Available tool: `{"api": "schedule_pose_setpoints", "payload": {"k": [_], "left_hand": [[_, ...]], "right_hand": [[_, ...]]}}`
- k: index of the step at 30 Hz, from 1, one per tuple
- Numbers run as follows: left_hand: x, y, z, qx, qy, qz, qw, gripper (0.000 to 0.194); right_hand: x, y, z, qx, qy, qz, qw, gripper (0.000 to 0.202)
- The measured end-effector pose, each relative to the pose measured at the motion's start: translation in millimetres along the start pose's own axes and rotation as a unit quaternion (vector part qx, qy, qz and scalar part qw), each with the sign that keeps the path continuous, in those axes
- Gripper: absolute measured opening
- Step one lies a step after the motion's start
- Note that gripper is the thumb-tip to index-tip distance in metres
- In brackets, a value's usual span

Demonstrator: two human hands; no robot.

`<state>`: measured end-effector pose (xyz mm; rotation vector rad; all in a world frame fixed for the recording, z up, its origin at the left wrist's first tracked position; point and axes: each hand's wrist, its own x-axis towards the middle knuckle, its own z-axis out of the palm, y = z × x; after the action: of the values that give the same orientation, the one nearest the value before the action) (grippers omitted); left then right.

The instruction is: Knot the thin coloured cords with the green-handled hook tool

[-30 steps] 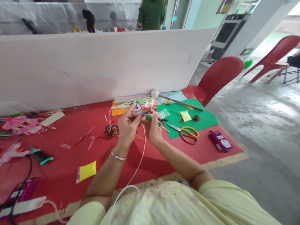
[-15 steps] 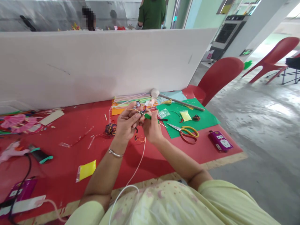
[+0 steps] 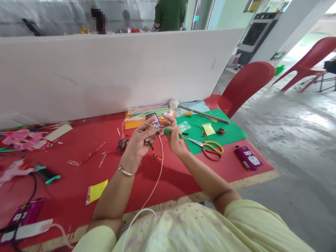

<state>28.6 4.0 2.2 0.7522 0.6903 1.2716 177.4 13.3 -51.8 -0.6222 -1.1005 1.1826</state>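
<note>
Above the red table, my left hand [image 3: 140, 140] is closed in a pinch on a small dark piece with thin orange strands, mostly covered by the fingers. Close beside it, my right hand [image 3: 175, 139] is closed round a green-handled tool [image 3: 172, 132], whose thin tip points toward the left fingers. Just beyond the fingertips lies a phone [image 3: 152, 118] with its screen lit. A ball of dark multicoloured cord [image 3: 123, 144] is left of my left hand. Loose orange and dark strands [image 3: 157, 156] lie below the hands, and a white cable [image 3: 160, 168] runs down toward me.
Scissors [image 3: 210, 148] with yellow and red handles lie right, partly on green sheet [image 3: 231, 134]. A purple power socket [image 3: 248, 157] sits near the right edge. At left are a pink glue gun [image 3: 15, 170], pliers [image 3: 46, 174] and a yellow packet [image 3: 97, 191]. A white partition [image 3: 105, 70] stands behind.
My hands have drawn slightly apart, and the right fingers have lifted and shifted on the green-handled tool. More of the phone now shows behind them.
</note>
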Motion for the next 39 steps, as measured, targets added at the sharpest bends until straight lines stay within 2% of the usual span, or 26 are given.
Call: {"api": "schedule_pose_setpoints", "payload": {"k": [2,4,10,17,20,22,25,31,35,39], "left_hand": [[-1,2,-2.1,0.012,-0.01,-0.011,1.0,0.05],[-3,4,-2.7,0.019,-0.016,-0.02,0.999,0.051],[-8,4,-1.9,0.013,-0.028,-0.045,0.999,0.051],[-9,5,-6.2,0.015,-0.019,-0.049,0.998,0.038],[-9,6,-5.9,0.028,-0.008,-0.047,0.998,0.037],[-10,6,-5.3,0.04,-0.005,-0.045,0.998,0.035],[-10,6,-4.4,0.055,-0.006,-0.042,0.998,0.034],[-9,4,-1.8,0.083,0.006,-0.018,0.996,0.038],[-10,4,0.3,0.088,0.01,-0.013,0.996,0.04],[-11,5,0.7,0.083,0.011,-0.038,0.996,0.036]], "right_hand": [[2,-5,-12,-0.09,-0.035,-0.093,0.991,0.066],[4,-11,-21,-0.148,-0.064,-0.142,0.977,0.071],[4,-14,-34,-0.202,-0.092,-0.142,0.965,0.07],[6,-16,-46,-0.239,-0.132,-0.209,0.939,0.058],[11,-18,-54,-0.296,-0.156,-0.258,0.906,0.061],[14,-20,-60,-0.328,-0.177,-0.317,0.872,0.06],[18,-24,-68,-0.374,-0.2,-0.38,0.822,0.048],[11,-43,-66,-0.48,-0.182,-0.443,0.735,0.028],[7,-50,-63,-0.478,-0.161,-0.502,0.703,0.024],[9,-51,-70,-0.496,-0.193,-0.474,0.701,0.028]]}}
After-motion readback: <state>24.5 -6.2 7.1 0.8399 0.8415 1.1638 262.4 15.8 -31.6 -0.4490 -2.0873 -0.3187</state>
